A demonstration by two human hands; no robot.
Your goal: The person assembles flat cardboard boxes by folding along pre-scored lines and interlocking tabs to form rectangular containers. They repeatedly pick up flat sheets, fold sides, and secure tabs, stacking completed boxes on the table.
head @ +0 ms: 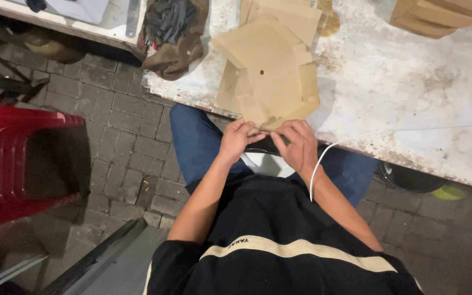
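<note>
Both my hands meet at the table point(411, 87) edge. Left hand point(235, 140) and right hand point(299, 143) pinch the near corner of a flat brown cardboard piece point(271, 82), fingers closed on it. It lies atop other sheets, overhanging toward my lap. Looks light, thin, fairly stiff but creasable; best held at edges and corners, I judge. White cable point(323, 158) runs by my right wrist. Red stool point(23, 164) at left.

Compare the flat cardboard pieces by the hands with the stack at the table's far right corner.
The flat cardboard pieces lie loose, fanned and overlapping at the near edge, touched by both hands; the cardboard stack sits squared, thicker and untouched, partly out of frame. Both are brown cardboard on the same worn table.
</note>
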